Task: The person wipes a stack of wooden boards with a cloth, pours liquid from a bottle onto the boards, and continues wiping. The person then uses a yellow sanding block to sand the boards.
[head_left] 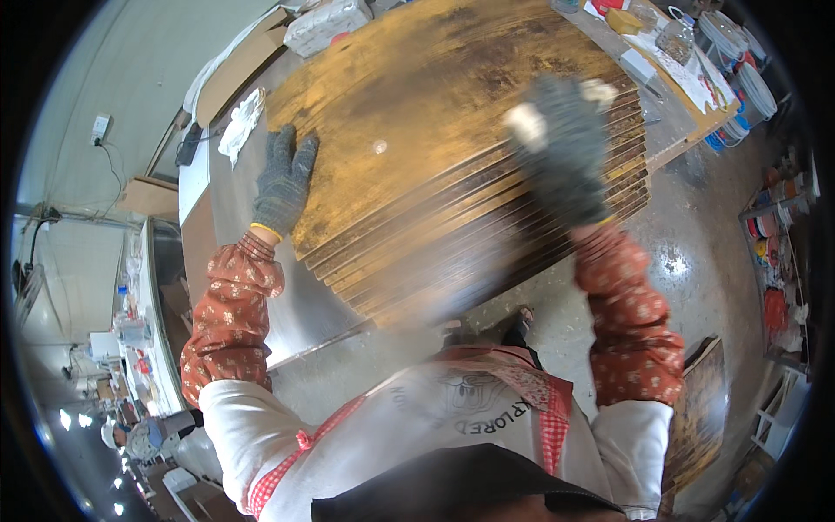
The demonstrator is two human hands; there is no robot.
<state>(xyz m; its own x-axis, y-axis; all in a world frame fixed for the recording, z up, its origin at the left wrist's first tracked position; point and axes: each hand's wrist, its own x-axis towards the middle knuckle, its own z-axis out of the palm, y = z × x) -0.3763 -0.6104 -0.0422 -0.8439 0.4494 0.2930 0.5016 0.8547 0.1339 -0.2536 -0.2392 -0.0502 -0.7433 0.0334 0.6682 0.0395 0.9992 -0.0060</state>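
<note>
Before me lies a stack of wooden boards (435,252), stepped along the near side so that their edges show. The top board (391,104) is yellow-brown with dark, worn-looking patches. At its left edge rests my left hand (283,178) in a grey knit glove, its fingers stretched out and apart, holding nothing. Over the right part of the boards is my right hand (564,161), also gloved and smeared by motion. It is closed on a white wad (528,128) that looks like cloth and sticks out on both sides of the glove.
A crumpled white cloth (242,126) lies left of the boards, near cardboard (235,70). A wrapped white package (326,28) sits at the far left. Lidded buckets (753,91) stand at the far right. One board (700,409) stands lower right. Another person (148,435) is at lower left.
</note>
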